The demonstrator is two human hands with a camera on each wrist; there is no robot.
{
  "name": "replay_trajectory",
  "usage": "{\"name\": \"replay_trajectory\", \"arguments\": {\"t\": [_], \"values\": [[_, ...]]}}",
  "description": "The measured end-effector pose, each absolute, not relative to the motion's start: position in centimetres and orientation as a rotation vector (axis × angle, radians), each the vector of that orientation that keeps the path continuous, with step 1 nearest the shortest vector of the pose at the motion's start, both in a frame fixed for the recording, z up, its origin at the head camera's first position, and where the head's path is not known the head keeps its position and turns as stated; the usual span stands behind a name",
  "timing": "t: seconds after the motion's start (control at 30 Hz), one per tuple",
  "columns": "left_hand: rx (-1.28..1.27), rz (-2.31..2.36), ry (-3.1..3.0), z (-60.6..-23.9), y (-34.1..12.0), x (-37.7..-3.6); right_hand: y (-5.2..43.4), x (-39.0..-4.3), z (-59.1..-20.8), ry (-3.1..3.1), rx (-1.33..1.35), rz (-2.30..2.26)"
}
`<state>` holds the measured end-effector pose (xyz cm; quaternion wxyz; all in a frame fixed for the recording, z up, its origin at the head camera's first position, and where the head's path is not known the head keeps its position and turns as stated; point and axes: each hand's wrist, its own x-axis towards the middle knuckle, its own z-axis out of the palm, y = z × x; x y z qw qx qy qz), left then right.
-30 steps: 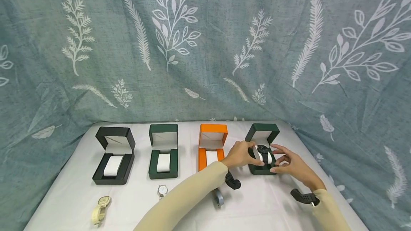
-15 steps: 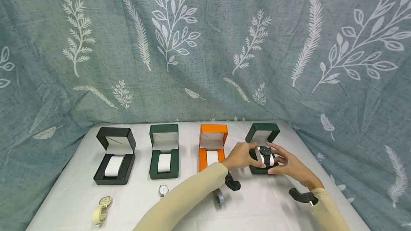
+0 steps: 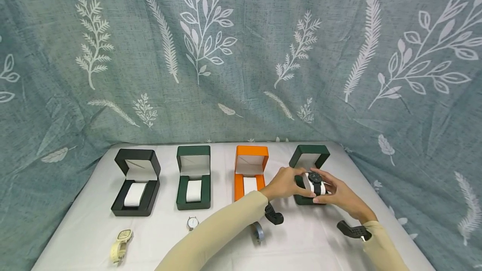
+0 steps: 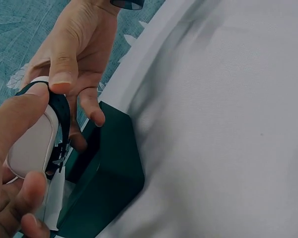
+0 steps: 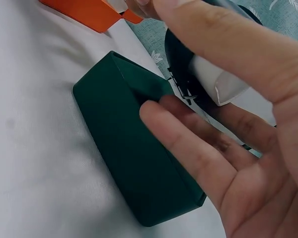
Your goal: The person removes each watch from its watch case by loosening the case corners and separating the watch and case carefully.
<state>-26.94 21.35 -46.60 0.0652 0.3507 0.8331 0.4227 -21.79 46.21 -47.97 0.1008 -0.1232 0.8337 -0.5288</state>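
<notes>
A black watch (image 3: 315,181) is wrapped round a white pillow (image 4: 32,144) that sits over the base of the rightmost dark green box (image 3: 309,156). My left hand (image 3: 288,183) grips the pillow from the left, with thumb and fingers around it (image 4: 20,163). From the right, my right hand (image 3: 333,194) pinches the same pillow, thumb on the black strap (image 4: 59,106) and fingers below it (image 5: 198,148). The pillow (image 5: 213,79) hangs just above the green box base (image 5: 134,153). Whether it touches the base is hidden.
Three more open boxes stand in a row: black (image 3: 135,183), dark green (image 3: 193,179), orange (image 3: 250,166), each with a bare white pillow. A cream watch (image 3: 120,244), a white-faced watch (image 3: 192,222) and a grey watch (image 3: 257,231) lie along the front of the white tabletop.
My right hand has drawn in from spread fingers to a pinch on the pillow. The pillow with the watch has shifted slightly right and down over the box.
</notes>
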Motion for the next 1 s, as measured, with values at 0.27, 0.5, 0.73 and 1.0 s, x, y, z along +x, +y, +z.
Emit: {"name": "replay_trajectory", "arguments": {"t": [0.27, 0.5, 0.73, 1.0], "values": [[1.072, 1.295, 2.477, -46.50, 21.24, -26.92, 46.09, -21.52, -48.05, 2.368, -0.277, -1.671], [1.052, 1.323, 2.433, -46.59, 21.15, -26.91, 46.22, -21.58, -48.30, 2.355, -0.274, -1.688], [1.067, 1.307, 2.434, -46.59, 21.24, -26.77, 46.70, -21.54, -48.59, 2.316, -0.305, -1.714], [1.101, 1.282, 2.456, -46.67, 21.47, -26.80, 47.01, -21.45, -48.56, 2.356, -0.286, -1.680]]}}
